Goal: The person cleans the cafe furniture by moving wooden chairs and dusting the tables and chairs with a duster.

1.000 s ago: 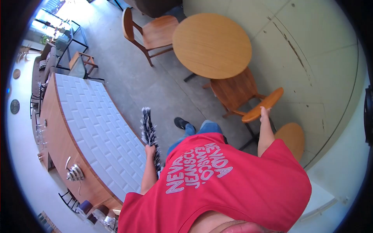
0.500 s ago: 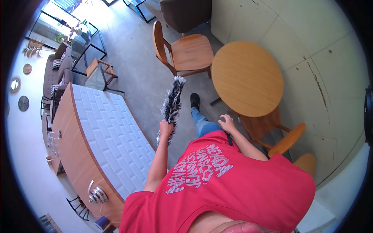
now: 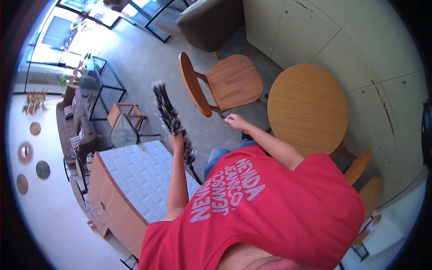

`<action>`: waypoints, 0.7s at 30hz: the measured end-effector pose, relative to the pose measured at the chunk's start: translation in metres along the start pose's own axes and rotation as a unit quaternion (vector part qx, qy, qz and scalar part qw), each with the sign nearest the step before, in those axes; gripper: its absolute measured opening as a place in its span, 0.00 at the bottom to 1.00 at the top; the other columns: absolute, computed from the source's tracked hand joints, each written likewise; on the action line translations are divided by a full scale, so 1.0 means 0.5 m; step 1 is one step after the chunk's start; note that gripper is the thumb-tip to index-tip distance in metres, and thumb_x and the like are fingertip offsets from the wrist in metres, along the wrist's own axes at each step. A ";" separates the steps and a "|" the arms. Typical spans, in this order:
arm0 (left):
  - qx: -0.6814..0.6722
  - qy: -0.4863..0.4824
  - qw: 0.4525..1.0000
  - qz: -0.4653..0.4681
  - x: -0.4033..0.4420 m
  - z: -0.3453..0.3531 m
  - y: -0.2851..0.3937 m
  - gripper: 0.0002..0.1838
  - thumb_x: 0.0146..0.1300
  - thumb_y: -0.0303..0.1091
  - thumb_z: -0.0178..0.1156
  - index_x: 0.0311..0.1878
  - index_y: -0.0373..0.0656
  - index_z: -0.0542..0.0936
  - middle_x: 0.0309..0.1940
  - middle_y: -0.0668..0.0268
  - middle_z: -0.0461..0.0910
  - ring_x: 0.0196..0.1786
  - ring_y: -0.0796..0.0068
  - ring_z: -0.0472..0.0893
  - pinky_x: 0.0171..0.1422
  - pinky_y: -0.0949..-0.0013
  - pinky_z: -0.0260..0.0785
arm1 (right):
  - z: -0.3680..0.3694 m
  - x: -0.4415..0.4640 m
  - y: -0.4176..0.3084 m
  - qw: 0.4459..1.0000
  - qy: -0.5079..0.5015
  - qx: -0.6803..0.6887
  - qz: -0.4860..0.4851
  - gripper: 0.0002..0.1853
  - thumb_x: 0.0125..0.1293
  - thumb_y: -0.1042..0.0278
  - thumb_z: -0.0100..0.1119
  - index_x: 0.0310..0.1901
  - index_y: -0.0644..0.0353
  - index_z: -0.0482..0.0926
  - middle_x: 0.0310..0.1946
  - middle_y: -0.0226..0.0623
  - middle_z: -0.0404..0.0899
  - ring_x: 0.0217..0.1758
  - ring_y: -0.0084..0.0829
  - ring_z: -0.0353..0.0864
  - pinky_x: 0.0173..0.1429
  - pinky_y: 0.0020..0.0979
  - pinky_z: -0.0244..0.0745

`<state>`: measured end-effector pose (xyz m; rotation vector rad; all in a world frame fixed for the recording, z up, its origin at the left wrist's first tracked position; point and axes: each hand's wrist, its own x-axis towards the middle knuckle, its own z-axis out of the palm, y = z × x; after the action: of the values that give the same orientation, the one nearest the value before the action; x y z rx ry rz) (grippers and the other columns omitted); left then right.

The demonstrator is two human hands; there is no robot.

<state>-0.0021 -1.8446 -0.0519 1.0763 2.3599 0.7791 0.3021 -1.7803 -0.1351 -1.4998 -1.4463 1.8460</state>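
My left hand [image 3: 177, 140] is closed round a fluffy black-and-white duster [image 3: 167, 108]. The duster's long head points up and away from me, over the grey floor beside the white-tiled counter [image 3: 144, 173]. My right hand [image 3: 236, 122] is held out in front of my body, its fingers loosely bent and partly apart with nothing in them. It is nearest to the wooden chair [image 3: 236, 81] and the round wooden table [image 3: 308, 108], and appears to touch neither.
A second wooden chair [image 3: 357, 166] stands by the round table, along the pale panelled wall [image 3: 378, 96]. Ahead is a brown armchair [image 3: 211, 27]. On the left are a small chair [image 3: 123, 128], a glass-topped table [image 3: 92, 81] and a grey sofa [image 3: 72, 128].
I have moved forward along the counter, and the view has turned. The duster has swung left and tilted that way. My right hand has moved up and left, its fingers less spread.
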 end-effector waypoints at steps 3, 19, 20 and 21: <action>-0.110 -0.038 0.993 -0.033 0.133 0.021 0.095 0.24 0.61 0.44 0.66 0.51 0.32 0.81 0.44 0.60 0.85 0.46 0.71 0.79 0.54 0.64 0.69 | 0.035 0.044 -0.093 0.990 -0.043 0.045 0.128 0.30 0.65 0.43 0.57 0.54 0.64 0.77 0.50 0.46 0.81 0.50 0.40 0.81 0.54 0.35 0.74; 0.071 -0.269 0.936 0.216 0.588 0.236 0.253 0.41 0.51 0.41 0.68 0.65 0.28 0.64 0.45 0.38 0.80 0.50 0.38 0.79 0.54 0.51 0.71 | 0.293 0.299 -0.237 0.938 0.160 -0.274 0.137 0.38 0.65 0.57 0.57 0.72 0.62 0.53 0.69 0.56 0.59 0.69 0.55 0.65 0.70 0.47 0.63; 0.102 -0.274 0.932 0.215 0.600 0.252 0.236 0.43 0.51 0.40 0.67 0.67 0.28 0.60 0.45 0.38 0.80 0.50 0.37 0.79 0.54 0.50 0.71 | 0.301 0.304 -0.239 0.938 0.165 -0.269 0.146 0.38 0.65 0.57 0.57 0.72 0.62 0.53 0.69 0.56 0.59 0.69 0.55 0.65 0.70 0.47 0.63; 0.131 -0.277 0.927 0.215 0.613 0.263 0.226 0.45 0.52 0.38 0.66 0.69 0.28 0.56 0.45 0.38 0.80 0.50 0.37 0.79 0.54 0.49 0.71 | 0.307 0.317 -0.214 0.941 0.187 -0.250 0.128 0.35 0.67 0.60 0.54 0.72 0.59 0.53 0.70 0.51 0.59 0.69 0.54 0.64 0.67 0.54 0.63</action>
<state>-0.0501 -1.5031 -0.1229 1.7035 1.7920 0.2296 0.0754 -1.6870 -0.1376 -2.2300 -1.6578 1.2512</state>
